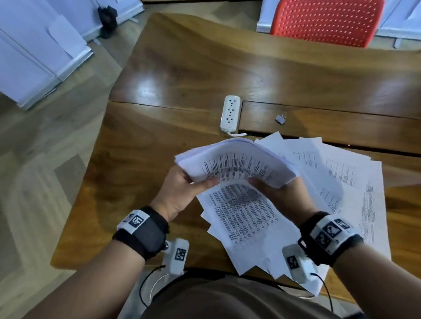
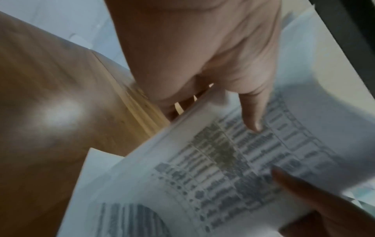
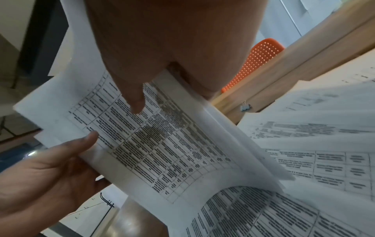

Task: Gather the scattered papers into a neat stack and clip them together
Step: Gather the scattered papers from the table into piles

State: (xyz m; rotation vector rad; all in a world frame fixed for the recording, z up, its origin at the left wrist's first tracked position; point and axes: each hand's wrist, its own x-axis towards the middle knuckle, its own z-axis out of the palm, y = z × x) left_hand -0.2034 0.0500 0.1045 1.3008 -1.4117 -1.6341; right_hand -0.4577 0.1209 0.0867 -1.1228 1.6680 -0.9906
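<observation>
A bundle of printed papers point(image 1: 237, 165) arches above the wooden table point(image 1: 135, 164). My left hand point(image 1: 193, 181) grips its left edge, thumb pressed on the printed face, which the left wrist view shows as blurred print point(image 2: 223, 160). My right hand point(image 1: 271, 186) grips the right edge point(image 3: 162, 144), thumb on top and fingers underneath. Several loose printed sheets point(image 1: 343, 182) lie fanned on the table below and to the right. A small binder clip point(image 1: 281, 118) lies beyond the papers, untouched, also seen in the right wrist view point(image 3: 245, 107).
A white power strip point(image 1: 230, 113) lies on the table left of the binder clip. A red perforated chair point(image 1: 326, 16) stands at the table's far side. Some loose sheets overhang the near table edge point(image 1: 274, 267). White cabinets point(image 1: 22, 48) line the room's left.
</observation>
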